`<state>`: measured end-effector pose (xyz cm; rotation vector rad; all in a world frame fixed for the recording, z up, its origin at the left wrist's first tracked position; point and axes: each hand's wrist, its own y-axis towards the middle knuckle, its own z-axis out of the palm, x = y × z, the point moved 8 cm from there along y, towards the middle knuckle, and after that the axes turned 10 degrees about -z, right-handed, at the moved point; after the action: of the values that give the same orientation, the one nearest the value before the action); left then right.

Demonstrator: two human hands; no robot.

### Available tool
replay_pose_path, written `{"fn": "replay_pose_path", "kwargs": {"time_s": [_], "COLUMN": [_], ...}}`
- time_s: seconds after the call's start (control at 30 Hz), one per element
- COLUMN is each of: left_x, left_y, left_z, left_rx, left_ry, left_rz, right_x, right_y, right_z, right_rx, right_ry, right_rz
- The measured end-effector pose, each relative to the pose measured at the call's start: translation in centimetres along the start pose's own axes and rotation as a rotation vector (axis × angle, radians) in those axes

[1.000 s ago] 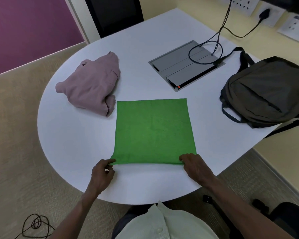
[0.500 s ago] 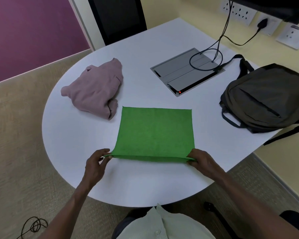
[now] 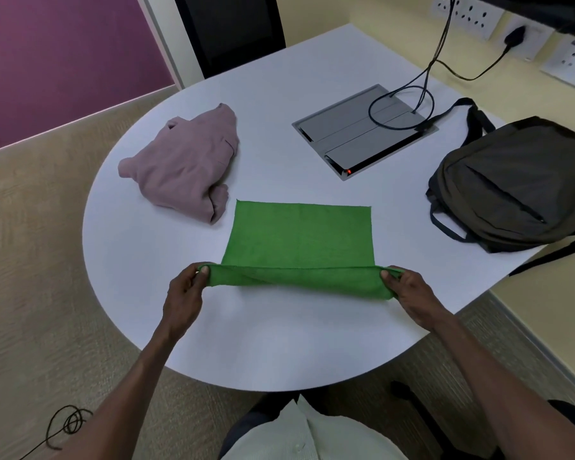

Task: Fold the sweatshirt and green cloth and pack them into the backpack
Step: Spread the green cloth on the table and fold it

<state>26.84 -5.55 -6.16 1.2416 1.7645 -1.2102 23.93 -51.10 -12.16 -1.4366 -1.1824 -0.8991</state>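
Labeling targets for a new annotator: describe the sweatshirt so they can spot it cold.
Start at the white table and look to its far left side. The sweatshirt is the mauve bundle lying there, just beyond the left far corner of the green cloth. It is the only lumpy, pinkish thing; the cloth is flat and green, and the backpack is dark, on the right.

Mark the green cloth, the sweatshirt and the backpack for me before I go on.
green cloth [image 3: 299, 237]: head view, on the flat middle of the part lying on the table.
sweatshirt [image 3: 186, 161]: head view, on the middle of the bundled pink body.
backpack [image 3: 512, 184]: head view, on its dark front panel.
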Motion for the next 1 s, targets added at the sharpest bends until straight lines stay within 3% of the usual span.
{"fn": "replay_pose_path", "kwargs": {"time_s": [0.13,0.43,0.73,1.0], "left_x": [0.4,2.7,3.9,3.9], "left_y": [-0.2,0.6,8.7,13.3], "left_z": [-0.2,1.3,2.9,5.1], "left_rx": [0.041,0.095,0.000,-0.029], "left_ry": [0.023,-0.023,0.060,0.114], "left_rz": [0.023,-0.202,-0.202,-0.265], "right_x": [-0.5,-0.8,-1.9,-3.8], "right_y": [-0.8,-0.3,4.5,8.3], "right_z": [1.2,1.6,-0.6,-0.7], "right_rx": [0.029,-0.041,-0.315,-0.289], "right_ry": [0.233,0.165,-0.243,-0.404], "right_rz": [0.101,0.132,0.125,0.239]}}
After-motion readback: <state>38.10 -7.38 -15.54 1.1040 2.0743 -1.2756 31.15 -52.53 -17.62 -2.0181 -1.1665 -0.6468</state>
